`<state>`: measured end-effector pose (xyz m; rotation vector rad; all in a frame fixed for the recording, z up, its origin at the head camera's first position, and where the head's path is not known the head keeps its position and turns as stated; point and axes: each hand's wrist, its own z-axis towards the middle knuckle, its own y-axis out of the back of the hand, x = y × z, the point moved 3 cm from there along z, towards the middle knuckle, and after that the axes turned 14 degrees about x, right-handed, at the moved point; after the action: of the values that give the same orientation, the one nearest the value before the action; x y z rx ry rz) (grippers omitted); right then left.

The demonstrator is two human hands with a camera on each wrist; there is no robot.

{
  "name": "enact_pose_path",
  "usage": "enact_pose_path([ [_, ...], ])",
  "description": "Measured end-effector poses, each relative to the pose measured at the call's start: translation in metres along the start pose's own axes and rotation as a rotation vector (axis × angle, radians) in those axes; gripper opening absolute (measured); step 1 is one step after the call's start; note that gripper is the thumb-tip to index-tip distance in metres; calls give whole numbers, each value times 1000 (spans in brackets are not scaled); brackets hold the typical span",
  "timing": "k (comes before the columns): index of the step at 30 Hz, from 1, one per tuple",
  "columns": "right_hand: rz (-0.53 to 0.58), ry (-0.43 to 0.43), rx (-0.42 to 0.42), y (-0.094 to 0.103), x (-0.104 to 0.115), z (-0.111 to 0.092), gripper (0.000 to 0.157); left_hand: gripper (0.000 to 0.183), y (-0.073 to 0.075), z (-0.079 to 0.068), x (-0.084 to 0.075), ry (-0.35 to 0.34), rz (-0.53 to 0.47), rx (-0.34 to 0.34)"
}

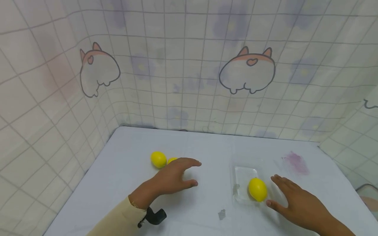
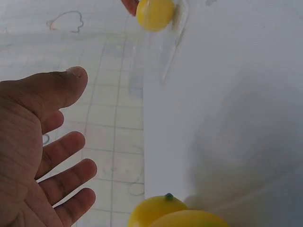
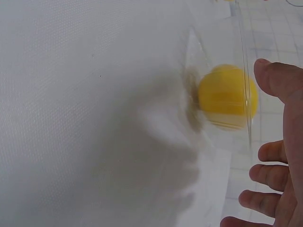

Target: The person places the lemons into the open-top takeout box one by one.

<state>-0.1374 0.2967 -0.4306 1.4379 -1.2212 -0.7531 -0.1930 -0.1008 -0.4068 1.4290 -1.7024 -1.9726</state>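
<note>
One yellow lemon (image 1: 258, 189) sits inside a clear plastic container (image 1: 242, 170) on the right half of the table. My right hand (image 1: 301, 205) hovers just right of the container, thumb and fingers spread, holding nothing; the right wrist view shows the lemon (image 3: 227, 97) through the container's clear wall. On the left, my left hand (image 1: 174, 177) is held above the table with thumb and fingers apart and nothing between them. Behind it lies a lemon (image 1: 158, 159), and a second lemon (image 1: 172, 160) is partly hidden by that hand. A green stem tip shows in the left wrist view.
The white table (image 1: 206, 147) meets a grid-patterned curtain (image 1: 177, 65) at the back and sides. A black curved piece (image 1: 156, 216) is at the left wrist. A pink stain (image 1: 296, 163) and a grey patch (image 1: 221, 214) mark the tabletop.
</note>
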Motion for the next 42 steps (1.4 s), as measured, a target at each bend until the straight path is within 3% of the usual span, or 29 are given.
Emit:
enact_pose_path([
  [7, 4, 3, 1, -2, 0, 3, 99, 57, 4, -16, 10, 55, -30, -18],
  [16, 8, 2, 2, -3, -1, 4, 99, 56, 9, -34, 26, 57, -32, -90],
  [23, 13, 2, 8, -1, 1, 2, 98, 56, 8, -45, 36, 147, -48, -122],
  [42, 6, 8, -6, -3, -1, -1, 96, 61, -4, -61, 63, 246, -120, -106],
])
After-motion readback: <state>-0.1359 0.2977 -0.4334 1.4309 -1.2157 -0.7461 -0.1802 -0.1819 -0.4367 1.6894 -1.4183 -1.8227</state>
